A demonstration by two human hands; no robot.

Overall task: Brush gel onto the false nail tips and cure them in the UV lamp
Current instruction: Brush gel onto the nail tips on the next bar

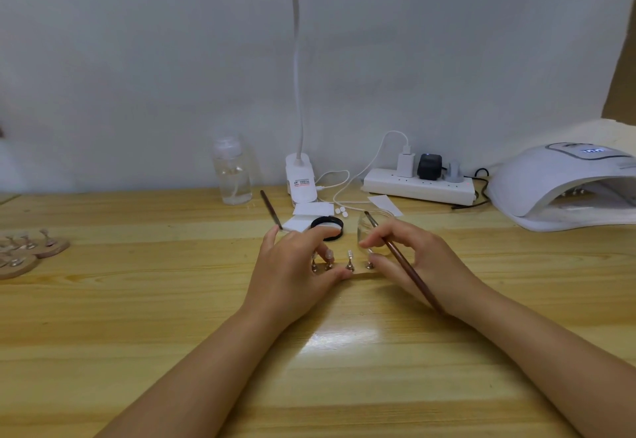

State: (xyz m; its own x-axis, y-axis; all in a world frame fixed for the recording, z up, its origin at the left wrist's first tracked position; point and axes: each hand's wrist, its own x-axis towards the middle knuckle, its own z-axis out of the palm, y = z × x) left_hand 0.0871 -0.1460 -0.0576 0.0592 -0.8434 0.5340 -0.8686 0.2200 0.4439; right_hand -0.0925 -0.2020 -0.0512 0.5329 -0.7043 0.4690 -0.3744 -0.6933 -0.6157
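My right hand (406, 258) pinches the brown brush (402, 258) between thumb and fingers, its long axis running from low right by my wrist up and left to the tip, which points at the small clear gel jar (373, 227) just behind my fingers. My left hand (296, 265) has fingers curled down onto the wooden nail stand (358, 274), thumb pressed on its front edge, steadying it; looks like a grip on the stand, though the fingertips hide part of it. The false nail tips (350, 254) sit upright on little metal pegs in a row between both hands, row running left to right; the rightmost peg lies just below and left of my right fingertips, so the brush hand is nearer. Brush tip is past the nails, toward the jar, so probably loading gel; the next stroke needs it pulled back toward me. Jar's black lid (327, 227) lies behind my left hand. UV lamp (564, 186) sits far right on the desk (172, 300), mouth facing left, well apart. Spare stands (24, 251) far left.
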